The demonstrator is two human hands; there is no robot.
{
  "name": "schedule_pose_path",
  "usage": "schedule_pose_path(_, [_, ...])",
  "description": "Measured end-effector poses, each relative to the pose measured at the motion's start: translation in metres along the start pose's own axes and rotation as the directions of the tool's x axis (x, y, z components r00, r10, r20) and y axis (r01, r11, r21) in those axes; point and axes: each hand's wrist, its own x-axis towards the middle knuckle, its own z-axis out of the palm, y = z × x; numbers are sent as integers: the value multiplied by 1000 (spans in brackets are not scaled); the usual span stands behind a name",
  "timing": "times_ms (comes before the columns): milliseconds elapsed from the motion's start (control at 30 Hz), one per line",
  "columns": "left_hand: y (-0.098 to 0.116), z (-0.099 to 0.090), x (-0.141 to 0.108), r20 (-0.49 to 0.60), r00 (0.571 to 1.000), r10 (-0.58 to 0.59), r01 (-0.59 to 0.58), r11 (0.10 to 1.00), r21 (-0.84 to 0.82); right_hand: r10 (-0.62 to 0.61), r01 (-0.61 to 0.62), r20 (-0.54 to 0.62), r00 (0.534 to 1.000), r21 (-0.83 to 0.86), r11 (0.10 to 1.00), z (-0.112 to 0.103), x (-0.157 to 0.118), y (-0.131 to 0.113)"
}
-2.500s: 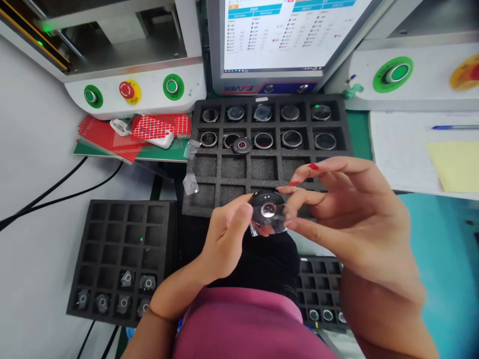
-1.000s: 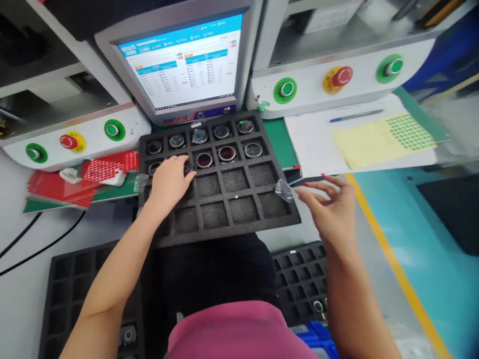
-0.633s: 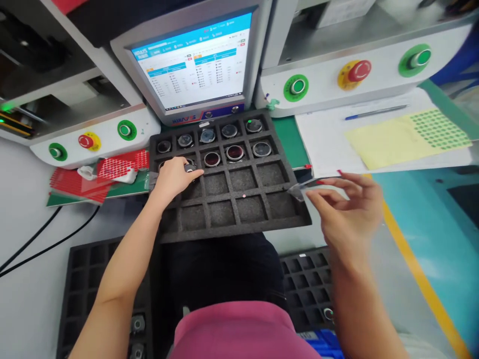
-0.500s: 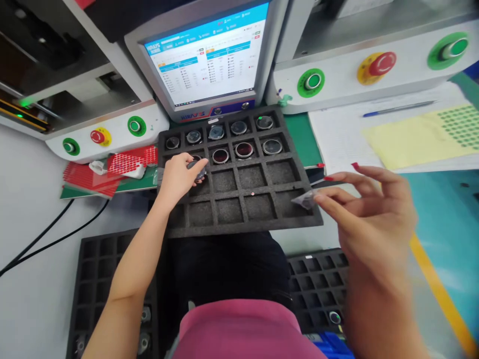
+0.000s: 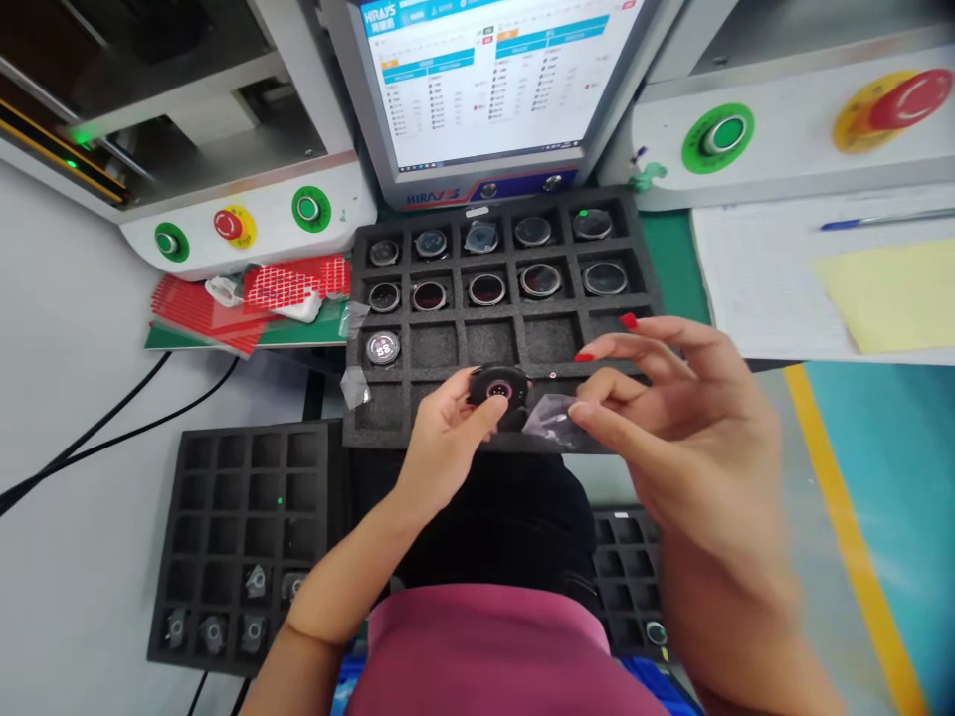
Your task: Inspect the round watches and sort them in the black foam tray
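My left hand grips a round black watch body by its edge, with its sensor side facing me. The thumb presses on that face. Close by on the right, my right hand pinches a piece of clear plastic film between thumb and fingers. The film's left end lies against or very near the watch body; I cannot tell which. Both hands are over the front part of a black foam tray. Its back two rows hold several round watch bodies, and a lit watch sits at the left of the third row.
A monitor stands behind the tray, between machine panels with green and red buttons. Red sticker sheets lie to the left, paper and a pen to the right. Lower down are another foam tray at left and one at right.
My left hand has moved from the tray's left side toward its middle, bringing a watch body up to the film. A lit watch now shows in the third row. The view has shifted.
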Motion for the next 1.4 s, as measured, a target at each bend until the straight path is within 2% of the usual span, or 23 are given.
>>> schedule_pose_path(67, [-2, 5, -5, -28, 1000, -8, 5, 994, -110, -10, 12, -36, 999, 45, 999, 7, -9, 5])
schedule_pose_path(167, [-1, 11, -12, -5, 999, -34, 32, 975, -220, -4, 9, -52, 999, 90, 996, 13, -17, 10])
schedule_pose_path(300, [-5, 16, -17, -2, 1000, -13, 12, 950, -312, 16, -13, -46, 999, 62, 998, 17, -19, 12])
schedule_pose_path(500, [-18, 21, -22, -135, 988, 78, -107, 968, -226, 48, -46, -56, 997, 26, 999, 26, -20, 12])
schedule_pose_path(733, [-21, 21, -24, -171, 983, 67, -117, 946, -303, 49, -48, -50, 998, 19, 999, 28, -22, 14])
schedule_pose_path(900, [-20, 21, -25, -82, 975, 204, -218, 948, -230, 40, -40, -67, 997, 5, 999, 30, -24, 15])
schedule_pose_path(1033, [-21, 23, -25, -134, 969, 205, -229, 955, -190, 35, -33, -110, 993, 19, 999, 34, -27, 17])
schedule_pose_path(1200, [-24, 24, -28, -217, 947, 237, -251, 967, -37, 30, -36, -132, 991, -45, 998, 37, -30, 27])
schedule_pose_path(1300, [-17, 10, -21, -229, 918, 323, -291, 942, 166, -43, 17, -195, 980, -134, 991, 31, -29, 33])
schedule_pose_path(1333, [-13, 1, -16, -214, 894, 394, -329, 901, 283, -87, 47, -236, 968, -170, 984, 28, -28, 33])
schedule_pose_path(1367, [-8, -10, -9, -182, 856, 484, -374, 823, 428, -131, 78, -277, 952, -195, 978, 24, -28, 34])
schedule_pose_path(1400, [-4, -22, -1, -127, 805, 579, -412, 701, 582, -170, 108, -312, 935, -208, 972, 19, -28, 34])
